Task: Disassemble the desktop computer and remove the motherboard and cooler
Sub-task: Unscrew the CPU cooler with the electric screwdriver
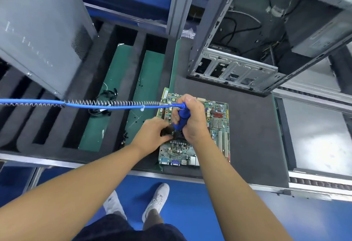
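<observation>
Bright even light, soft shadows, wide-angle bending at edges.

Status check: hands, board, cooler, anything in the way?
Right hand grips blue screwdriver, tip down at cooler. Left hand holds cooler. Motherboard out of case, flat on grey mat. Nothing blocking.

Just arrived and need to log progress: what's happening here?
A person is working on the motherboard, which lies out of the computer case on the grey mat. The right hand grips a blue electric screwdriver, tip down at the black cooler; the left hand holds that cooler. It is not yet off the board.
</observation>
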`<state>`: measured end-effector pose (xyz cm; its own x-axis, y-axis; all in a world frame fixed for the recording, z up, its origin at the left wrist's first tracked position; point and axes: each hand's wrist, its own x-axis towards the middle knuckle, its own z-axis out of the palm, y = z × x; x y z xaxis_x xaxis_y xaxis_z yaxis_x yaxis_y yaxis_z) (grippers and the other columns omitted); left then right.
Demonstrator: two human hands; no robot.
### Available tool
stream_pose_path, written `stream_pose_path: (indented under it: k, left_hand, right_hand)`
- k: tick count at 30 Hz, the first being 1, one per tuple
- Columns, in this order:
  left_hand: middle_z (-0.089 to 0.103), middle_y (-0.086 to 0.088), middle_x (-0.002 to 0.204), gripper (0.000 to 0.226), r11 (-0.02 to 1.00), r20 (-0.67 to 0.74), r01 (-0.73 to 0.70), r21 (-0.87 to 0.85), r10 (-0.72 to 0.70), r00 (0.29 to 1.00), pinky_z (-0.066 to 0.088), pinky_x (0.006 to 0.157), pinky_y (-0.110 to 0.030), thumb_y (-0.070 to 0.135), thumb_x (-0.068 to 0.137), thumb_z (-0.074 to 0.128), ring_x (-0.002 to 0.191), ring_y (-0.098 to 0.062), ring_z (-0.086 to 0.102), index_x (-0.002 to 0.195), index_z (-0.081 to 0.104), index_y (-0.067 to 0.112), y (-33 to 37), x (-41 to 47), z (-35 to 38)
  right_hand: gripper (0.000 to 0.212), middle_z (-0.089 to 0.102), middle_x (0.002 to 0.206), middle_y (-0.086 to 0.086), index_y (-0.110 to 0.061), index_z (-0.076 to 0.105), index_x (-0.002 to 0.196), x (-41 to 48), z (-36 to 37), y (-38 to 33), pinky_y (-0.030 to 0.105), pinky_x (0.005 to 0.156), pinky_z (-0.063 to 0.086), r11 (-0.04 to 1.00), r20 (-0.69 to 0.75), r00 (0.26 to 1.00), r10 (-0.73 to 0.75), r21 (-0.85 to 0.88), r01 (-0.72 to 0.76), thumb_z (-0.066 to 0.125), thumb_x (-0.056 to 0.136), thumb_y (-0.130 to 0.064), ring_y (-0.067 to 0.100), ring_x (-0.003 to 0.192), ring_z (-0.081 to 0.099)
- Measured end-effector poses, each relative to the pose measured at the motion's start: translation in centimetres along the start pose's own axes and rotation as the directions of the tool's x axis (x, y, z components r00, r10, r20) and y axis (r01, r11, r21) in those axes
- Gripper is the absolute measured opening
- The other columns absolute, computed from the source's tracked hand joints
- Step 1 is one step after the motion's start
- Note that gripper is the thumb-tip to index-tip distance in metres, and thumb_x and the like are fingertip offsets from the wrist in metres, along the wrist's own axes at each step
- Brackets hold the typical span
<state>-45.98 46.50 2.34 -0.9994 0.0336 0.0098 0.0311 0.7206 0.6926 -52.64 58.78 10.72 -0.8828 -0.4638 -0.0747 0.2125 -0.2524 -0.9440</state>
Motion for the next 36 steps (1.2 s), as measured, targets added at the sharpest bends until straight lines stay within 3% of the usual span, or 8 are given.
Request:
stream_pose_path:
  k: [5,8,16,23,27,30,36]
  left_hand:
    - [0.067,0.013,0.091,0.022,0.995,-0.018,0.047,0.083,-0.045,0.999,0.033,0.086,-0.030,0.039,0.075,0.080,0.102,-0.009,0.055,0.086,0.070,0.022,0.0,0.3,0.6]
    - [0.056,0.012,0.082,0.022,0.986,-0.026,0.047,0.157,-0.044,0.999,0.029,0.084,-0.026,0.040,0.076,0.079,0.093,-0.012,0.055,0.079,0.067,0.022,0.2,0.3,0.6]
    - [0.063,0.009,0.089,0.026,0.951,0.011,-0.015,0.310,0.012,1.000,0.033,0.095,-0.025,0.049,0.085,0.065,0.096,-0.011,0.054,0.090,0.069,0.024,0.8,0.4,0.3]
    - [0.064,0.007,0.085,0.026,0.948,-0.036,0.007,0.317,0.005,0.999,0.029,0.087,-0.024,0.046,0.081,0.072,0.089,-0.011,0.053,0.085,0.072,0.020,0.9,0.3,0.2]
    - [0.064,0.006,0.081,0.028,0.946,-0.009,0.011,0.325,-0.009,1.000,0.031,0.086,-0.026,0.043,0.079,0.074,0.088,-0.013,0.056,0.069,0.055,0.024,1.2,0.4,-0.2]
    - [0.063,0.006,0.079,0.032,0.944,0.012,0.006,0.329,-0.011,1.000,0.033,0.087,-0.027,0.044,0.079,0.073,0.089,-0.012,0.057,0.068,0.047,0.027,1.4,0.5,-0.3]
    - [0.065,0.007,0.080,0.028,0.941,-0.006,-0.003,0.338,0.006,1.000,0.034,0.087,-0.029,0.047,0.078,0.073,0.088,-0.012,0.056,0.077,0.070,0.019,0.7,0.6,0.1]
  right_hand:
    - [0.027,0.048,0.046,0.005,-0.019,0.058,0.070,0.2,0.1,0.1,0.025,0.049,0.035,1.000,0.006,1.000,-0.003,0.010,0.003,0.053,0.087,-0.040,0.019,0.041,0.039]
    - [0.026,0.047,0.046,0.004,-0.020,0.057,0.069,0.5,0.4,-0.2,0.024,0.048,0.034,1.000,0.037,0.999,-0.015,-0.007,0.016,0.053,0.088,-0.037,0.018,0.041,0.039]
    - [0.025,0.048,0.047,0.005,-0.020,0.057,0.068,0.6,0.5,-0.4,0.025,0.047,0.034,1.000,0.051,0.999,-0.008,0.000,0.008,0.052,0.087,-0.035,0.019,0.041,0.038]
    - [0.025,0.047,0.046,0.005,-0.017,0.054,0.067,0.5,0.6,-0.4,0.028,0.049,0.033,0.999,0.048,0.999,-0.009,-0.031,0.010,0.051,0.086,-0.034,0.019,0.041,0.038]
    - [0.023,0.047,0.047,0.004,-0.019,0.056,0.067,0.5,0.3,-0.8,0.025,0.049,0.035,0.999,0.047,0.999,-0.009,-0.042,0.011,0.051,0.085,-0.034,0.019,0.041,0.038]
    - [0.025,0.047,0.047,0.005,-0.018,0.057,0.068,0.3,0.1,-0.8,0.025,0.049,0.036,1.000,0.030,1.000,-0.003,-0.015,0.003,0.052,0.086,-0.035,0.019,0.041,0.038]
    - [0.027,0.046,0.050,0.005,-0.016,0.055,0.068,0.0,0.2,-0.7,0.027,0.049,0.034,0.999,0.001,1.000,-0.002,-0.040,0.002,0.053,0.085,-0.036,0.020,0.042,0.039]
